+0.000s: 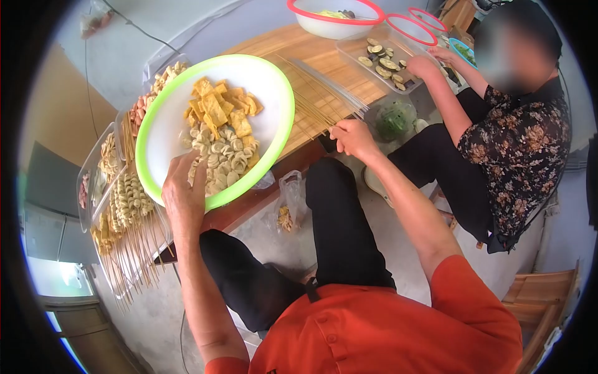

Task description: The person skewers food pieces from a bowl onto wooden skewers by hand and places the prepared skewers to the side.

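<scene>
My left hand (pixel 185 187) reaches over the near rim of a large white bowl (pixel 163 118) with a bright green edge. Its fingers are apart and rest by the beige, knot-like tofu pieces (pixel 224 159); whether the tips grip one is hidden. Yellow-brown fried tofu slices (pixel 215 106) are heaped behind those pieces in the same bowl. At the table's front edge my right hand (pixel 354 138) is closed in a pinch on the end of a thin bamboo skewer (pixel 317 115). More skewers lie on the wood beside it.
Trays of loaded skewers (pixel 128 206) stand at the left, sticks jutting over the edge. A clear tray (pixel 367 47) holds sliced eggplant. A co-worker (pixel 511 137) sits at the right, hands by that tray. A red-rimmed bowl (pixel 303 23) stands behind; a plastic bag (pixel 291 193) hangs below.
</scene>
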Motion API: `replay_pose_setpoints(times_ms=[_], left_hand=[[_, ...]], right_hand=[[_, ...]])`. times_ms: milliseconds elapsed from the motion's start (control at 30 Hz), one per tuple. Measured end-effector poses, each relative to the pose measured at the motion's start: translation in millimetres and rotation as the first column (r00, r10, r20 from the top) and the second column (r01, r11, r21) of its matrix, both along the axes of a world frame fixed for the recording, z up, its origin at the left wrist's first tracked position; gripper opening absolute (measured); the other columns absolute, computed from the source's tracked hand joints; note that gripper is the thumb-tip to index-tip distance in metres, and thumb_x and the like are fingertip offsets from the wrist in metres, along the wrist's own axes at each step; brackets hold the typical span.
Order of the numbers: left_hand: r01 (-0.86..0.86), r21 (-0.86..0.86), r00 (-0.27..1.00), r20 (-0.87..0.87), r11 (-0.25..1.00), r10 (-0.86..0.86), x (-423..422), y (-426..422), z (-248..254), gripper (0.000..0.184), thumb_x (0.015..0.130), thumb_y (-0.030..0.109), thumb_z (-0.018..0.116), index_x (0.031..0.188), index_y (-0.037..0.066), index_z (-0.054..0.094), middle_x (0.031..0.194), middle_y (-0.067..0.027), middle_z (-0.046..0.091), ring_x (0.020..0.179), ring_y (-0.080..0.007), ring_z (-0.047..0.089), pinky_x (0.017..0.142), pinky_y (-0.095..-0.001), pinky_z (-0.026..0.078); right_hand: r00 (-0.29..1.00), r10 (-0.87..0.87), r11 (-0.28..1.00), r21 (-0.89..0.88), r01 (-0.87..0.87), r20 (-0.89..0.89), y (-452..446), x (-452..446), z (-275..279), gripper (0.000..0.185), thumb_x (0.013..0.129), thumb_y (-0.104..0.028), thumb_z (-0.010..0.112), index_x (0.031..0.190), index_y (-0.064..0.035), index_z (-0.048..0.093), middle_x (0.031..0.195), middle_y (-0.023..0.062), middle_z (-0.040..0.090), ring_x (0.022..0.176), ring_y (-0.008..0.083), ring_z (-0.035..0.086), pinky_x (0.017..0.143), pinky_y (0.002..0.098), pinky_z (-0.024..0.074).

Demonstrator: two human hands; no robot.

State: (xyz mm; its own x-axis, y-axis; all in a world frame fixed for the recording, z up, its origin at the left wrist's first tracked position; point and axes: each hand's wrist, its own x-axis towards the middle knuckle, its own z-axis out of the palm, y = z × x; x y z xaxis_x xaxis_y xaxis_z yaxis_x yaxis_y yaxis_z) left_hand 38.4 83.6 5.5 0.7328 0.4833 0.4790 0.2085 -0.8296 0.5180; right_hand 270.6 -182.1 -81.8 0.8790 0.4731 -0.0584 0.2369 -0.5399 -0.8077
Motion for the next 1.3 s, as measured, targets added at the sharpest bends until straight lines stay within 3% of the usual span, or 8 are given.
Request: replay_pose_setpoints(times_ms=[133,333,567,700,967,1100,1200,1300], left_hand=[[0.017,0.004,1.0,0.017,1.0,-0.017,-1.4,0.3,-0.7,0.023,0.088,0.011,0.063,0.107,0.0,0.065,0.104,-0.0176,0.065,0.095,-0.0348,0.064,0.083,-0.0397,0.049],[0.016,-0.016,0.997,0.07,1.0,-0.015,-2.1,6.3,-6.8,0.021,0.088,0.008,0.063,0.106,-0.001,0.066,0.101,-0.017,0.065,0.091,-0.0332,0.064,0.081,-0.0383,0.049],[0.083,-0.279,0.968,0.252,0.957,-0.011,-6.7,-13.6,0.6,0.019,0.091,0.005,0.06,0.109,0.001,0.067,0.096,-0.0088,0.067,0.081,-0.0129,0.063,0.065,-0.0268,0.051],[0.384,-0.762,0.891,0.455,0.522,0.009,0.0,-44.5,20.4,0.039,0.098,0.021,0.056,0.132,0.002,0.053,0.108,-0.0101,0.066,0.06,-0.0055,0.049,0.048,-0.0178,0.031],[0.492,-0.831,0.863,0.505,0.26,-0.019,-11.1,-50.1,14.2,0.014,0.1,0.018,0.053,0.109,0.01,0.06,0.078,-0.0021,0.061,0.047,-0.0046,0.042,0.041,-0.0179,0.028],[0.49,-0.861,0.861,0.454,0.137,-0.227,-5.6,-80.9,-0.5,0.014,0.098,0.016,0.054,0.11,0.009,0.058,0.086,-0.0033,0.065,0.055,-0.0071,0.056,0.047,-0.0193,0.041],[0.487,-0.853,0.838,0.395,0.189,-0.376,3.1,-81.8,1.0,0.018,0.097,0.013,0.056,0.114,0.006,0.057,0.093,-0.0049,0.066,0.059,-0.0091,0.06,0.051,-0.0208,0.046],[0.399,-0.695,0.917,0.285,0.598,-0.28,12.5,-44.6,21.9,0.031,0.092,0.006,0.057,0.123,0.001,0.055,0.094,-0.006,0.065,0.064,-0.0102,0.062,0.052,-0.0215,0.049]], right_hand=[[0.83,0.16,0.867,0.477,0.141,-0.535,-11.7,11.3,-6.8,0.025,0.095,-0.025,0.059,0.082,-0.0036,0.061,0.056,0.0024,0.054,0.049,0.0105,0.048,0.049,0.0248,0.0374],[0.806,0.338,0.629,0.754,0.192,-0.487,-22.2,-24.7,-1.1,0.023,0.097,-0.027,0.059,0.088,-0.0051,0.058,0.058,0.0006,0.05,0.049,0.0106,0.045,0.048,0.0252,0.0341],[0.905,0.292,0.717,0.697,0.007,-0.31,-36.9,-142.8,28.3,0.021,0.098,-0.019,0.054,0.089,-0.0005,0.059,0.066,0.0052,0.059,0.055,0.0074,0.054,0.049,0.0202,0.0413],[0.862,0.455,0.713,0.671,-0.203,-0.222,-35.6,-184.1,22.0,0.014,0.097,-0.011,0.056,0.093,0.0012,0.062,0.071,0.0044,0.062,0.061,0.006,0.057,0.053,0.0194,0.0445],[0.752,0.646,0.638,0.635,-0.436,-0.132,-15.9,-190.3,18.4,0.025,0.1,-0.022,0.054,0.102,-0.0001,0.066,0.088,0.0042,0.067,0.067,0.0061,0.054,0.061,0.0223,0.0451],[0.791,0.59,0.67,0.645,-0.367,-0.162,1.7,-190.9,28.7,0.028,0.101,-0.024,0.051,0.113,-0.001,0.063,0.089,0.0041,0.067,0.068,0.0055,0.052,0.062,0.0219,0.0437],[0.794,0.591,0.711,0.556,-0.431,-0.14,2.8,-189.9,23.3,0.026,0.101,-0.022,0.051,0.112,-0.0014,0.062,0.079,0.0033,0.065,0.061,0.0043,0.048,0.056,0.0196,0.0399],[0.808,0.441,0.731,0.678,-0.071,-0.39,-0.5,-182.9,10.5,0.022,0.101,-0.022,0.05,0.1,-0.0034,0.062,0.067,0.0007,0.058,0.054,0.0021,0.041,0.048,0.0181,0.0305]])
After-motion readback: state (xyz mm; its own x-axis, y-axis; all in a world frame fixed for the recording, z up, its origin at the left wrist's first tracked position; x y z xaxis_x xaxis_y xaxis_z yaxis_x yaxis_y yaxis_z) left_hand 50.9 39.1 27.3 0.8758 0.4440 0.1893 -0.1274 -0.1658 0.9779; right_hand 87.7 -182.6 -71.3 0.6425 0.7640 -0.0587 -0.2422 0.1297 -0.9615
